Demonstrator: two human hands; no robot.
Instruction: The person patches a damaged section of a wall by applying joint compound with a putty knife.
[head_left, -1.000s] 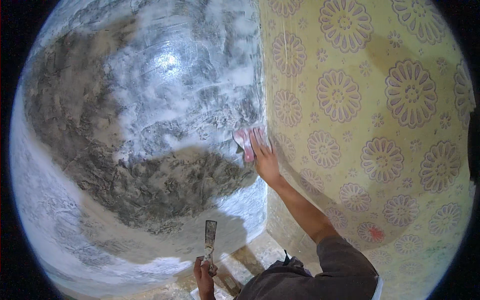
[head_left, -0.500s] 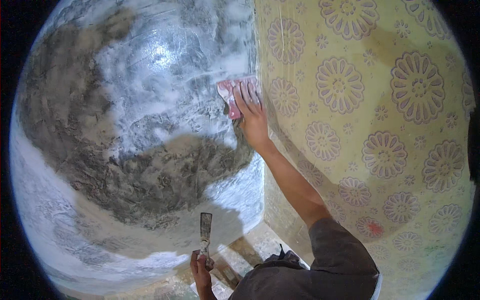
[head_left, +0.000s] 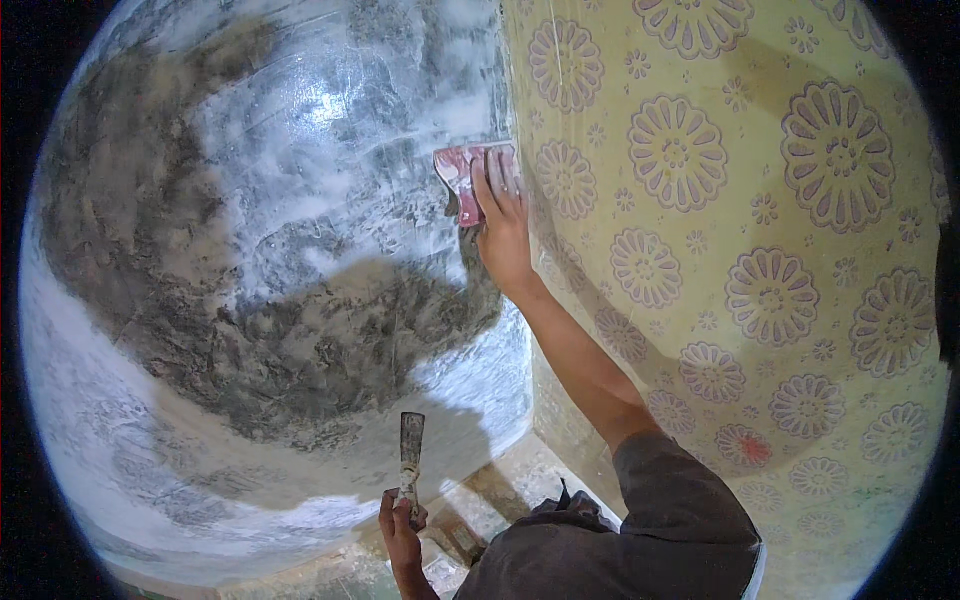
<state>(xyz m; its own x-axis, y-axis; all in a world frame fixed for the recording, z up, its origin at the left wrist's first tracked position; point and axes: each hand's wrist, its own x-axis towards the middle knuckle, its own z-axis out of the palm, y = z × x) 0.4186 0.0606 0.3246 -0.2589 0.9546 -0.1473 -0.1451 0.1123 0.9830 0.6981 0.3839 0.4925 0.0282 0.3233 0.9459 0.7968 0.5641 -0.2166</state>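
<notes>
High on the grey-and-white plastered wall point(head_left: 320, 215), close to the corner, my right hand point(head_left: 505, 225) presses a pink, white-smeared plastic spreader point(head_left: 456, 170). Its fingers lie spread over the spreader's face, and the thumb is hidden. Lower down, my left hand point(head_left: 401, 525) is closed round the handle of a putty knife point(head_left: 411, 440). The knife's narrow dark blade points up, apart from the wall as far as I can tell. White residue coats its handle.
A yellow wall with purple flower patterns point(head_left: 678, 152) meets the plastered wall at a corner on the right. Below lies a pale, stained floor or ledge point(head_left: 525, 470), partly hidden by my dark shirt. My shadow darkens part of both walls.
The view has tilted down slightly, so the walls sit higher in the picture. My right hand keeps the spreader on the wall near the corner; my left hand still grips the putty knife.
</notes>
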